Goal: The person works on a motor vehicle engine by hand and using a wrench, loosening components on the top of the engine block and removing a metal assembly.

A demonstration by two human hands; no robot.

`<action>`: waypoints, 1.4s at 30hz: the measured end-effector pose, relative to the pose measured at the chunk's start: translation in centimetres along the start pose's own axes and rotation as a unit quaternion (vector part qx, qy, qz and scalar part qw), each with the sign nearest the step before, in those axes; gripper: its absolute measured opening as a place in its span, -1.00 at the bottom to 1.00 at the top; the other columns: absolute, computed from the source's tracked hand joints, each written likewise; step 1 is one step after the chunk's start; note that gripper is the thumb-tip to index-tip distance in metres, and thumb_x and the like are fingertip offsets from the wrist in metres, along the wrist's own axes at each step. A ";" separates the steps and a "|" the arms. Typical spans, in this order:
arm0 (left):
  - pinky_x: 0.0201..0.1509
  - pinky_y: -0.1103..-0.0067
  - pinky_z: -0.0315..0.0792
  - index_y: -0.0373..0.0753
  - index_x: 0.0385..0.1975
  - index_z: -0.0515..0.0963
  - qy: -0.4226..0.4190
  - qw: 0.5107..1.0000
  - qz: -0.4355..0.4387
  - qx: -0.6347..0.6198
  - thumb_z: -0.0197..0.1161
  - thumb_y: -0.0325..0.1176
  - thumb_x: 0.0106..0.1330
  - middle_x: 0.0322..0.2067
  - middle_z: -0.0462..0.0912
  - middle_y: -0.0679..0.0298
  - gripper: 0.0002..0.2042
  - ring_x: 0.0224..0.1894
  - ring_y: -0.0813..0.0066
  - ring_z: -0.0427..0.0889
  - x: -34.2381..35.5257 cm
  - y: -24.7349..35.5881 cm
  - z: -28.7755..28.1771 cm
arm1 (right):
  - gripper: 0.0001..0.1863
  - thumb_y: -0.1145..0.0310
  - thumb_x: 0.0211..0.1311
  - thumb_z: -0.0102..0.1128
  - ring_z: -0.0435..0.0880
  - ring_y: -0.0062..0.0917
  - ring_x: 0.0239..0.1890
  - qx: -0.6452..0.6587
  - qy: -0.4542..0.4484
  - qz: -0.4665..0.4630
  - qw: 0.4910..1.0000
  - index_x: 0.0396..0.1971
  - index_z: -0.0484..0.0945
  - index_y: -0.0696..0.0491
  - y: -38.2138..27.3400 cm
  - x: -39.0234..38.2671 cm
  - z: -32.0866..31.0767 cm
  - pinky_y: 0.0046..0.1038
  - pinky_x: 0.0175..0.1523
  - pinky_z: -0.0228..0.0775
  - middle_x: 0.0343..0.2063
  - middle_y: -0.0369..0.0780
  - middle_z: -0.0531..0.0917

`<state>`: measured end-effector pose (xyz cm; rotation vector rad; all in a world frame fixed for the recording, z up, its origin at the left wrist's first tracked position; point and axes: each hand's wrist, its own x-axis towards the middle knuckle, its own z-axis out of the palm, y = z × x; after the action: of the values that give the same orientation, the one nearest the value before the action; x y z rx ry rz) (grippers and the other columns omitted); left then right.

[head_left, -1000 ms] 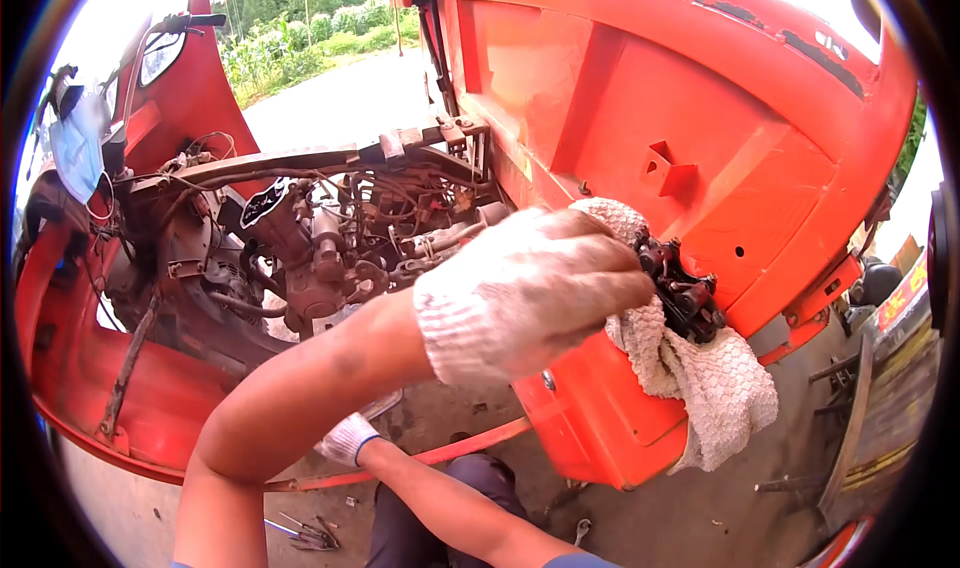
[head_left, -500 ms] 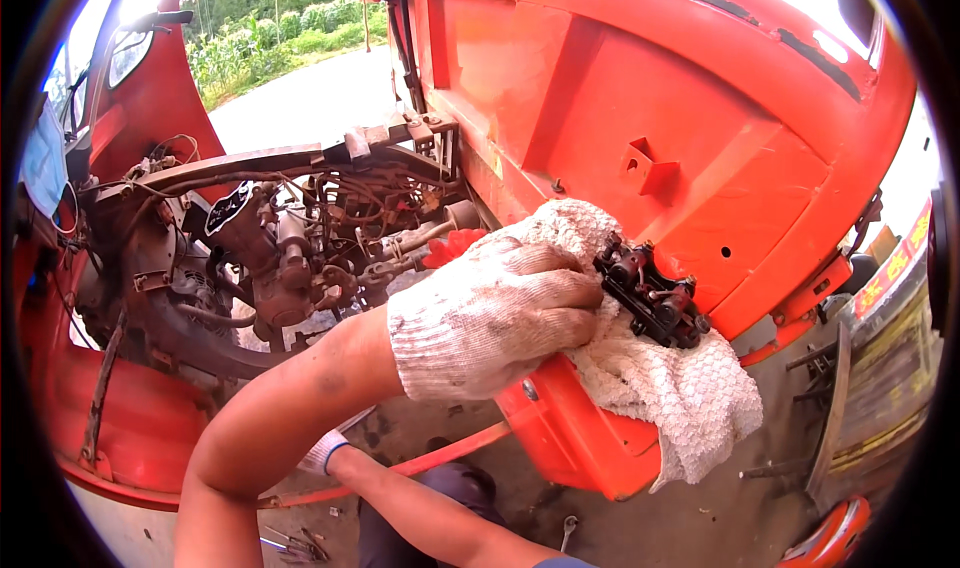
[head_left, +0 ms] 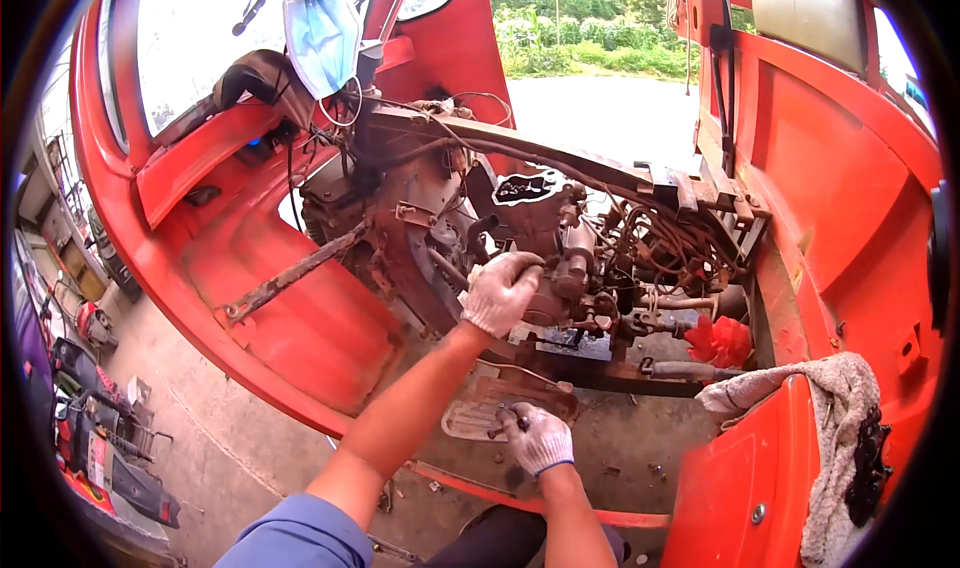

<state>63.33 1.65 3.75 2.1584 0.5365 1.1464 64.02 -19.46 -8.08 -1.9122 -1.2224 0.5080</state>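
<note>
My left hand (head_left: 502,294), in a soiled white knit glove, is at the side of the exposed engine (head_left: 545,230). Its fingers are bent together; anything in them is hidden. Lower down, my gloved right hand (head_left: 541,438) pinches a small dark metal part (head_left: 519,421) over a ribbed pale plate (head_left: 470,418). The engine's top is an open cavity with a pale rim (head_left: 527,186). At the right, a black metal assembly (head_left: 868,468) lies on a whitish towel (head_left: 832,408), draped over a red box (head_left: 740,493), away from both hands.
A metal frame rail (head_left: 600,163) and loose wiring (head_left: 650,233) run above the engine. Beside it lies a red cloth (head_left: 718,340). A blue face mask (head_left: 322,43) hangs from the handlebar area. Red cab panels (head_left: 300,298) stand left, a red bed wall (head_left: 830,178) right.
The view has swung left. My left hand has left the black assembly on the towel and come to the engine. My right hand now shows below it with a small dark part.
</note>
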 end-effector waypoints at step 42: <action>0.06 0.49 0.61 -0.29 -0.12 0.77 0.091 0.991 0.060 0.074 0.42 -0.39 0.30 -0.19 0.82 0.12 -0.80 -0.13 0.33 0.80 16.2 -10.1 -10.2 | -0.63 0.00 0.44 0.20 0.76 -0.11 -0.10 0.007 -0.063 -0.038 0.997 -0.11 0.74 -0.02 0.5 1.6 2.9 -0.15 -0.01 0.60 -0.26 -0.09 0.79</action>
<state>62.88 22.13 10.54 2.2492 0.5943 1.4183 63.07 -16.99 -10.12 -1.8377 -1.3629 0.6027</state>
